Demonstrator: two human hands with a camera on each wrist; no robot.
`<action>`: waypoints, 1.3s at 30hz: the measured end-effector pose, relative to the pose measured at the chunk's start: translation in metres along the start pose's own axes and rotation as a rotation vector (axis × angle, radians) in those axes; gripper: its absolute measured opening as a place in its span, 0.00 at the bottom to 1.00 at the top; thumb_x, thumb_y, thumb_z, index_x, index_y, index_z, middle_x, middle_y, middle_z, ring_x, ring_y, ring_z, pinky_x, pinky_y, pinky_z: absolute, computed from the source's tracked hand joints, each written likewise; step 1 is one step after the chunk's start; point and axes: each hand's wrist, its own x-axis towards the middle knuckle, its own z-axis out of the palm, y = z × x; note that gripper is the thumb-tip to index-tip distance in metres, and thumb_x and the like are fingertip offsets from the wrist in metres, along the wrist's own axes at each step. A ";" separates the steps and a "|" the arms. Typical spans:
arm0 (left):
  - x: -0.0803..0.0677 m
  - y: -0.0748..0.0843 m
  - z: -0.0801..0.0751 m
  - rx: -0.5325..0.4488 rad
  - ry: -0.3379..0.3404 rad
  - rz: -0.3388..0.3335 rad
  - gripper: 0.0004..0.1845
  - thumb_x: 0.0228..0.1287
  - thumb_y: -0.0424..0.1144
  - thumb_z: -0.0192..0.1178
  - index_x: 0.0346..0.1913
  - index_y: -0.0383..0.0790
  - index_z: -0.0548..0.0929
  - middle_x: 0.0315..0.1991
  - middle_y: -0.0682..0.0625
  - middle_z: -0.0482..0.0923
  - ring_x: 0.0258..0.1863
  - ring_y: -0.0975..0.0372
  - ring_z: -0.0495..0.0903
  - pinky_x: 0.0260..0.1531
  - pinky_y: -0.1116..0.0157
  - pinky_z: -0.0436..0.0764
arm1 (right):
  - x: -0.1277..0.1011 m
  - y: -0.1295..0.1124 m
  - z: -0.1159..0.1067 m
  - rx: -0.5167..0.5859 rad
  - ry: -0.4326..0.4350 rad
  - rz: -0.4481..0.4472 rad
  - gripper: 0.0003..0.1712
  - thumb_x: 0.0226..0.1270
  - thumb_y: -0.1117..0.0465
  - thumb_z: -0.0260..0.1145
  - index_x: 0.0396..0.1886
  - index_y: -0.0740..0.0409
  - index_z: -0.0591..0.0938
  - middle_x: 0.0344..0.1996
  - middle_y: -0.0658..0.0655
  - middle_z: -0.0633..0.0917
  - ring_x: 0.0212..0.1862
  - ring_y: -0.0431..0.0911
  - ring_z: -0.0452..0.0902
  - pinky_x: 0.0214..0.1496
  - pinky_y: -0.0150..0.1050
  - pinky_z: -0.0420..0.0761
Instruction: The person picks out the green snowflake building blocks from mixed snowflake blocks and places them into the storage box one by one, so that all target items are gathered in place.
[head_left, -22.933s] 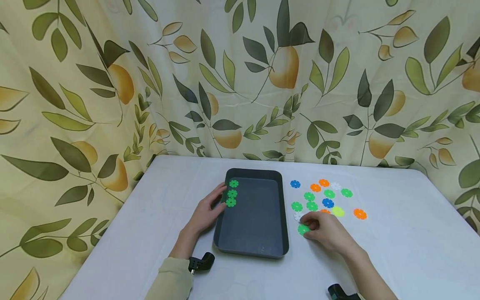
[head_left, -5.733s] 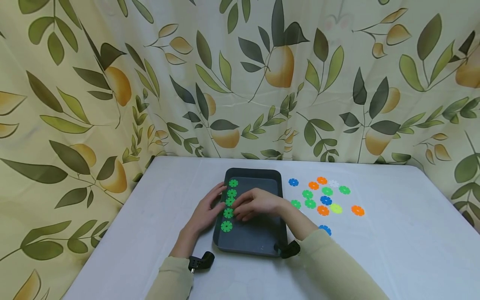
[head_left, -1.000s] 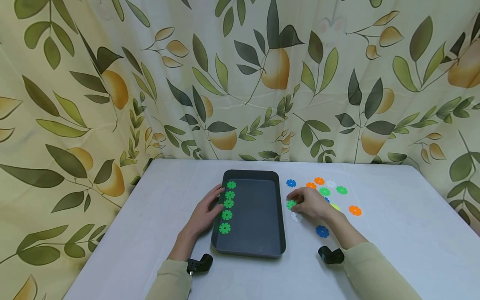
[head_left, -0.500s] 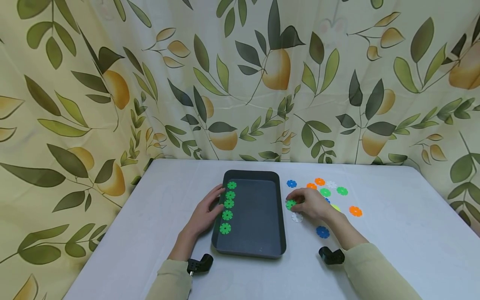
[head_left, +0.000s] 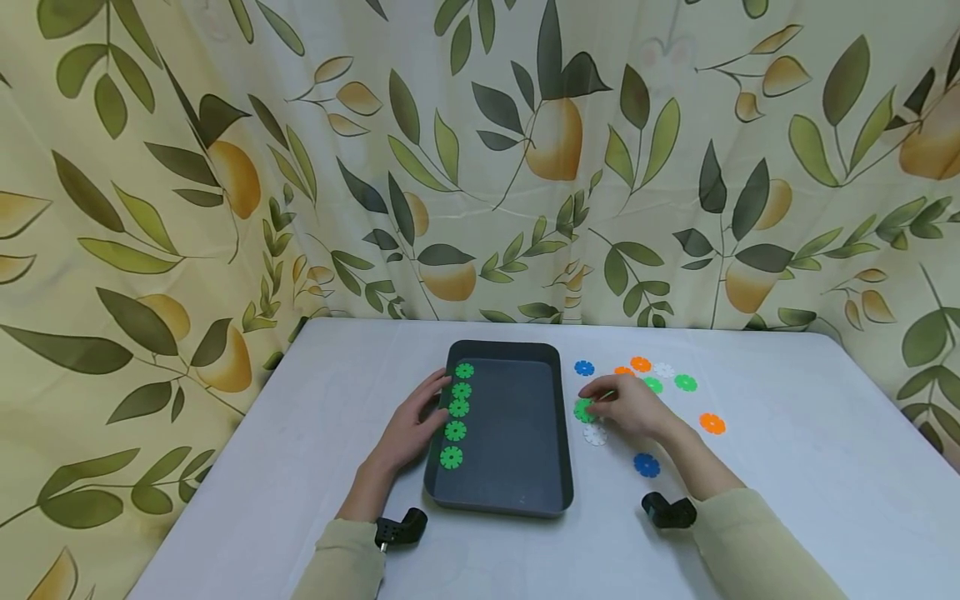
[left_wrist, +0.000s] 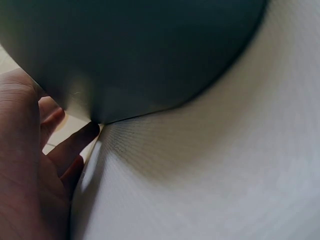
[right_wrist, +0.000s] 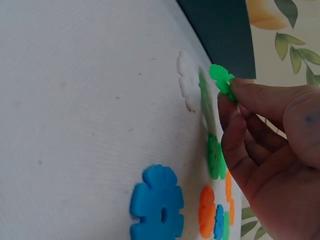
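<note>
My left hand (head_left: 408,421) rests against the left side of a dark grey tray (head_left: 510,492), with fingers and thumb at its rim. In the left wrist view, fingertips touch the tray's outer wall (left_wrist: 135,95). Inside the tray, several green flower-shaped discs (head_left: 455,431) form a column along the left side. Right of the tray, my right hand (head_left: 633,408) pinches a green notched disc (right_wrist: 221,80) between thumb and index finger. A white disc (head_left: 595,435) lies just below that hand, and a blue disc (head_left: 647,465) lies nearer the front. The hand partly covers other discs.
Beyond the right hand lie a blue disc (head_left: 584,367), an orange disc (head_left: 641,364), a white disc (head_left: 663,370) and a green disc (head_left: 686,382). Another orange disc (head_left: 712,423) sits farther right. A fruit-patterned curtain (head_left: 480,167) hangs behind the white table (head_left: 787,483).
The green column has grown from three discs to several. My right hand went from over the tray back to the loose discs and has just shifted slightly right. The left hand stays at the rim.
</note>
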 end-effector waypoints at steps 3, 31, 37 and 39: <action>0.000 0.000 0.000 -0.004 -0.002 -0.001 0.27 0.72 0.33 0.56 0.73 0.37 0.70 0.78 0.49 0.58 0.75 0.55 0.60 0.72 0.54 0.61 | -0.001 0.000 -0.004 0.040 0.004 0.002 0.13 0.67 0.67 0.69 0.50 0.64 0.86 0.40 0.56 0.82 0.42 0.51 0.76 0.45 0.41 0.80; -0.001 -0.003 -0.001 -0.003 0.002 -0.003 0.27 0.72 0.34 0.56 0.73 0.37 0.71 0.78 0.50 0.58 0.75 0.54 0.60 0.73 0.53 0.60 | 0.007 -0.028 -0.022 0.324 0.044 0.026 0.20 0.72 0.63 0.65 0.59 0.68 0.80 0.51 0.64 0.83 0.51 0.63 0.80 0.54 0.46 0.83; -0.001 -0.004 0.000 -0.016 0.005 0.002 0.27 0.72 0.33 0.57 0.72 0.38 0.71 0.77 0.50 0.59 0.74 0.53 0.62 0.73 0.50 0.60 | 0.014 -0.039 -0.020 0.340 0.044 0.025 0.20 0.72 0.63 0.65 0.59 0.67 0.81 0.51 0.63 0.83 0.51 0.63 0.80 0.57 0.51 0.81; 0.000 -0.004 0.000 -0.018 0.007 0.005 0.26 0.72 0.33 0.57 0.72 0.38 0.72 0.77 0.49 0.59 0.74 0.53 0.62 0.73 0.49 0.59 | 0.017 -0.042 -0.020 0.341 0.047 0.019 0.19 0.72 0.63 0.65 0.58 0.67 0.81 0.51 0.63 0.84 0.51 0.64 0.80 0.57 0.50 0.82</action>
